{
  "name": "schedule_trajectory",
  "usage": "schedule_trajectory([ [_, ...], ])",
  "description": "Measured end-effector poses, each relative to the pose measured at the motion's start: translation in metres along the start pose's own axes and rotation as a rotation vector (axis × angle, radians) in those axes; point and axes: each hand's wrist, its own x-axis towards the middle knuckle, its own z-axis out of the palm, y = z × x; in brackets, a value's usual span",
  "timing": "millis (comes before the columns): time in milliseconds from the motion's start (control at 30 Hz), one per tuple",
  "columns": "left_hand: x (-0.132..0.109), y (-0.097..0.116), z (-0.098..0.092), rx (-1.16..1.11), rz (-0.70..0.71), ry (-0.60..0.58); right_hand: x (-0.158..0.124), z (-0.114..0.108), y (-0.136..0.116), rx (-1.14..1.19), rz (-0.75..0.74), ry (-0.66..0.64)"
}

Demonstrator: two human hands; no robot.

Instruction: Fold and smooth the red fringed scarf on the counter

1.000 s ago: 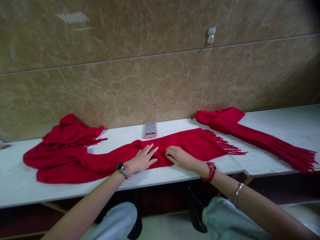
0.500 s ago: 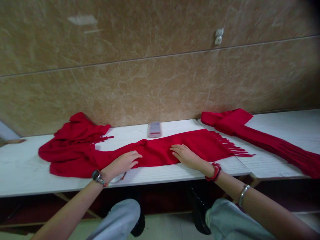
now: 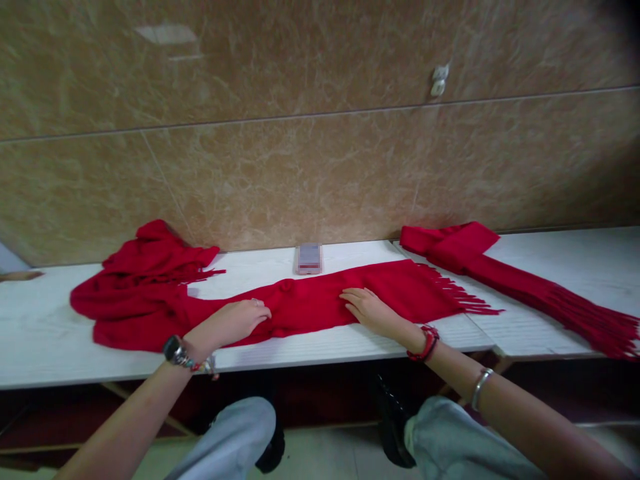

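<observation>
A long red scarf with a fringed right end lies along the white bench top; its left part is heaped in loose folds. My left hand is on the scarf left of the middle, fingers bent together and closed on the cloth; the thumb is mostly hidden. Flat on the scarf further right rests my right hand, fingers stretched out and holding nothing. A second red scarf, folded over at its far end, runs off toward the right with its fringe near the front edge.
Behind the scarf a phone-like device lies near the wall. The brown marbled wall rises along the back of the bench top. A small white fitting is on the wall. My knees are below the front edge.
My left hand has slid a little to the left along the scarf, and its fingers have drawn in. My right hand stays in place on the cloth.
</observation>
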Motion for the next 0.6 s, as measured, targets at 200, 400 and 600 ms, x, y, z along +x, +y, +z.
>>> schedule_trajectory([
  [200, 0.061, 0.046, 0.002, -0.050, 0.089, 0.187, 0.004, -0.022, 0.003, -0.070, -0.016, -0.041],
  [400, 0.097, 0.063, 0.042, -0.116, -0.044, -0.110, -0.009, -0.049, 0.039, -0.199, 0.283, -0.189],
  [600, 0.096, 0.037, 0.041, -0.144, -0.122, -0.294, -0.024, -0.053, 0.045, -0.230, 0.315, -0.331],
])
